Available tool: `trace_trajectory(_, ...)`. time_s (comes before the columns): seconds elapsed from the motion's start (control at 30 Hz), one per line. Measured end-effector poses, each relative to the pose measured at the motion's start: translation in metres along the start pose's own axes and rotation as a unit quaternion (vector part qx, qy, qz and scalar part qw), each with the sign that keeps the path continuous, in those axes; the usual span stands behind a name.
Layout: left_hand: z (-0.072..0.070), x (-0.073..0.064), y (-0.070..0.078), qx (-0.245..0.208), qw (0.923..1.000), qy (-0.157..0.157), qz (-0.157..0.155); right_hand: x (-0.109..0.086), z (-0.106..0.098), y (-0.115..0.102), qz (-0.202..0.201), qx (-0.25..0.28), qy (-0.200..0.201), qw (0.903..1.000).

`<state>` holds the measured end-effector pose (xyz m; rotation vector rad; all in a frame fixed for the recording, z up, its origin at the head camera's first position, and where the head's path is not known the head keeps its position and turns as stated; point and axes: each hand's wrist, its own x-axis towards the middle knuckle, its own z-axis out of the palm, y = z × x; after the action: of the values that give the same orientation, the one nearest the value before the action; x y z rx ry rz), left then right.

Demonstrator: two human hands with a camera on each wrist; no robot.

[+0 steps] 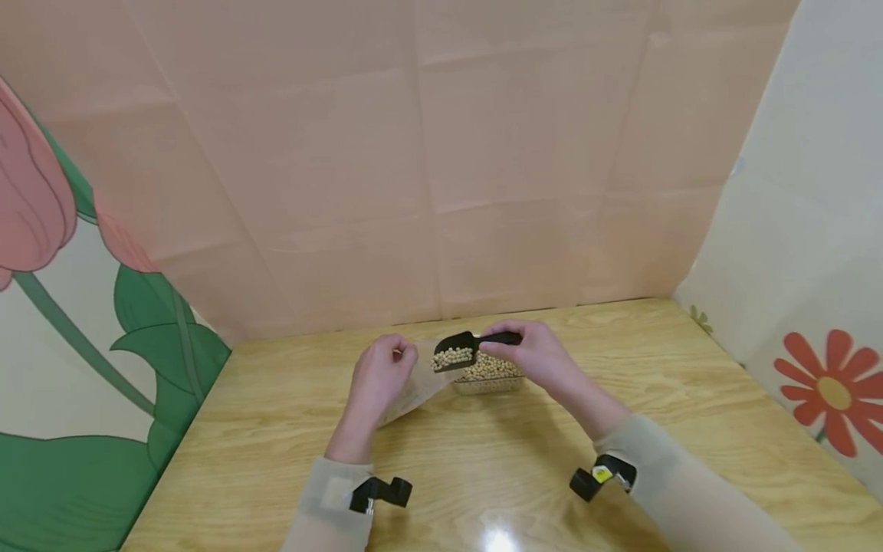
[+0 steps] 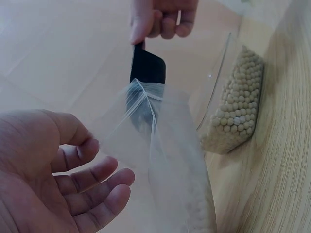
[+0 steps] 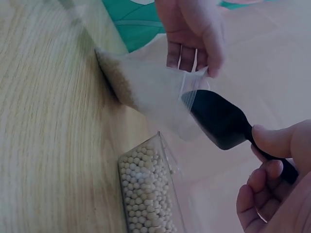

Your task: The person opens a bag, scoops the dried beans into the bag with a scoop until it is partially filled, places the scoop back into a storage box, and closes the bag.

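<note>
My left hand (image 1: 381, 374) pinches the rim of a clear zip bag (image 2: 167, 155) between thumb and index finger, the other fingers loosely bent. Beans show through the plastic at the bag's lower end (image 3: 119, 80). In my right hand (image 1: 541, 356) I grip the handle of a black scoop (image 3: 221, 119). Pale round beans, like soybeans (image 1: 453, 357), lie in the scoop's bowl. Its tip reaches into the bag's mouth in both wrist views. Just below the scoop stands a clear plastic box (image 1: 488, 386) holding many of the same beans.
Everything stands on a wood-grain table (image 1: 483, 460). A pinkish sheet (image 1: 428, 169) hangs behind its far edge. Flower-painted panels stand along the left (image 1: 62, 475) and right (image 1: 779, 230) sides. Both wrists carry black camera mounts (image 1: 379, 492).
</note>
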<state>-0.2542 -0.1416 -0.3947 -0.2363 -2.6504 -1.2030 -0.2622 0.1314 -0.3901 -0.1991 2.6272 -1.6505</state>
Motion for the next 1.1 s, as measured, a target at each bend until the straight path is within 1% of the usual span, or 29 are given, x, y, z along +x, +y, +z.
trace_trajectory(0.27,-0.001,0.0,-0.001,-0.001,0.9999,-0.007,-0.01,-0.002,0.002,-0.012,-0.058,-0.065,0.005,0.9962)
trace_trajectory(0.4,-0.001,0.0,-0.001,-0.001,0.9999,-0.01,-0.012,-0.002,0.002,-0.015,-0.07,-0.086,0.008,0.9938)
trace_trajectory(0.53,-0.002,0.0,-0.001,0.0,0.9999,-0.009,-0.012,-0.003,0.0,-0.018,-0.071,-0.089,0.005,0.9935)
trace_trajectory(0.77,-0.002,0.0,-0.001,-0.005,0.9999,-0.009,-0.012,-0.008,-0.009,-0.019,-0.065,-0.07,0.004,0.9954)
trace_trajectory(0.87,-0.002,0.0,0.0,-0.005,0.9999,-0.008,-0.011,-0.009,-0.016,-0.015,-0.064,-0.073,0.008,0.9952)
trace_trajectory(1.1,-0.002,-0.001,0.0,-0.006,0.9999,-0.007,-0.011,-0.01,-0.033,-0.004,-0.059,-0.085,0.031,0.9942)
